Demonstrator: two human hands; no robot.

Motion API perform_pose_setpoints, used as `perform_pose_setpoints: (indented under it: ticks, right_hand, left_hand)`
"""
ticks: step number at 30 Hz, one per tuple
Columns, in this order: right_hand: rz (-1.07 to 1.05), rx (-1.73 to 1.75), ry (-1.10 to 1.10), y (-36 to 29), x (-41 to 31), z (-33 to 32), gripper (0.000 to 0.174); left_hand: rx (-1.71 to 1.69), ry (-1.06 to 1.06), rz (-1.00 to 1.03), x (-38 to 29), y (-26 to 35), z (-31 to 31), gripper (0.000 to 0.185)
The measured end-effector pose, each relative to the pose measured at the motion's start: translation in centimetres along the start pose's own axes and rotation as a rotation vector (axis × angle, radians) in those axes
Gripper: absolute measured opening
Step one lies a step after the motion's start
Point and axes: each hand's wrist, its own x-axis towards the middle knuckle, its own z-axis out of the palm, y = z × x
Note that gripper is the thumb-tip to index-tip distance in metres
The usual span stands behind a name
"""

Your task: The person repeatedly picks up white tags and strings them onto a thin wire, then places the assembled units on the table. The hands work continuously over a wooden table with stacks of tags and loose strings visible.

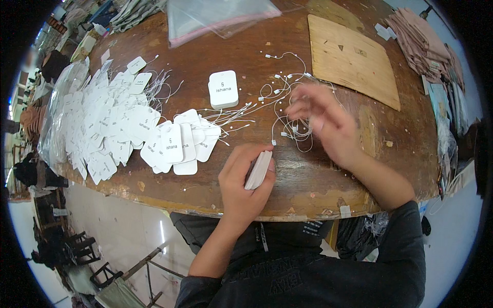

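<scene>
My left hand (244, 179) holds a stack of white card hang tags (259, 170) on edge near the table's front. My right hand (327, 119), blurred, is raised at the edge of a loose tangle of white tag strings (298, 129) with small plastic ends; whether it grips one cannot be told. A neat stack of printed white tags (223, 89) lies beyond my left hand. To its left, strung tags (171, 144) overlap with their strings pointing right, beside a large heap of similar tags (115, 111).
Clear plastic bags (219, 19) lie at the back of the wooden table (200, 200). A thin plywood board (350, 57) rests at the back right. Folded pink garments (420, 38) are stacked at the far right, grey cloth (136, 13) at the far left.
</scene>
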Motion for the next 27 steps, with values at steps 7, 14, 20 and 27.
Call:
perform_pose_setpoints:
  ticks: [7, 14, 20, 27]
  right_hand:
    - [-0.118, -0.620, -0.285, -0.06, -0.26, 0.63, 0.028]
    - [-0.104, -0.617, -0.304, -0.19, -0.19, 0.58, 0.025]
    - [-0.018, -0.460, -0.311, -0.58, -0.42, 0.81, 0.028]
    - [-0.080, -0.489, -0.305, -0.45, -0.58, 0.61, 0.024]
  left_hand:
    - [0.054, 0.000, 0.108, 0.38, -0.18, 0.11, 0.029]
    - [0.106, -0.038, 0.117, 0.42, -0.30, 0.35, 0.031]
    - [-0.101, 0.019, -0.066, -0.39, -0.06, 0.91, 0.039]
    - [-0.025, -0.093, -0.110, -0.18, -0.01, 0.66, 0.037]
